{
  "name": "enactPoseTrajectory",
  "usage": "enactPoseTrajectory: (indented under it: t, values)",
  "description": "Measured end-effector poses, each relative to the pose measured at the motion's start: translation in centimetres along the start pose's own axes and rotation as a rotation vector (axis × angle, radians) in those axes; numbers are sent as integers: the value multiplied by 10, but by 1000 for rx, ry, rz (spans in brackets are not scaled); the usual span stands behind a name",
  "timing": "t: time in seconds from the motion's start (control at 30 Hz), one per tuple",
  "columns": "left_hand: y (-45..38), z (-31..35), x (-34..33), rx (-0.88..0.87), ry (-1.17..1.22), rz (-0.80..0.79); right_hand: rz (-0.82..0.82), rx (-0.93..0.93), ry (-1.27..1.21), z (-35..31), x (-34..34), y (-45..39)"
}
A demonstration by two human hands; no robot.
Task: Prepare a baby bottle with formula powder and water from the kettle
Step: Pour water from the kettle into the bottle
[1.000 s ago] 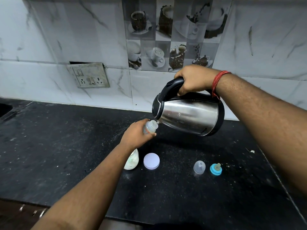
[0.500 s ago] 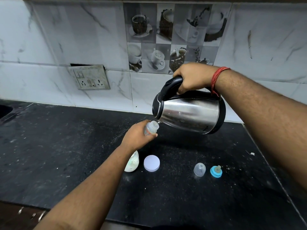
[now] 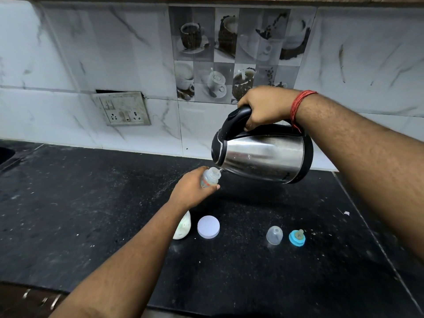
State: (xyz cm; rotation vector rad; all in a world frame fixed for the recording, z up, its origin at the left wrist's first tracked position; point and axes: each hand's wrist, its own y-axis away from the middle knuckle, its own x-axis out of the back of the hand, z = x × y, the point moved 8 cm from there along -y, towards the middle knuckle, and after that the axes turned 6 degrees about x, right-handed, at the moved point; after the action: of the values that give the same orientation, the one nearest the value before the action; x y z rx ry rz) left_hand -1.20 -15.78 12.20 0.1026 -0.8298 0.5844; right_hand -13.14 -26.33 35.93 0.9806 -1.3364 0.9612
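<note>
Head view: a person's right hand (image 3: 266, 106) grips the black handle of a steel kettle (image 3: 263, 154), tipped so its spout sits just over the open mouth of a small baby bottle (image 3: 210, 177). The left hand (image 3: 191, 191) has its fingers wrapped round the bottle, which it holds tilted just above the black counter (image 3: 68, 203). A red thread band (image 3: 298, 106) circles the right wrist. Nearer the camera than the bottle, a white formula container (image 3: 183, 227) stands partly hidden by the left forearm, with a round white lid (image 3: 208, 226) just beside it. Farther right of the lid lie a clear cap (image 3: 274, 235) and a blue ring with the teat (image 3: 297, 237), close together. Beyond the bottle, a switchboard (image 3: 122, 109) is set in the tiled wall.
</note>
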Motion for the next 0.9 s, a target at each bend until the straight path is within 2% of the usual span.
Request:
enactPoseTrajectory:
  t: [0.9]
  values:
    - [-4, -3, -9, -9, 20, -19, -15, 4, 29, 6, -3, -5]
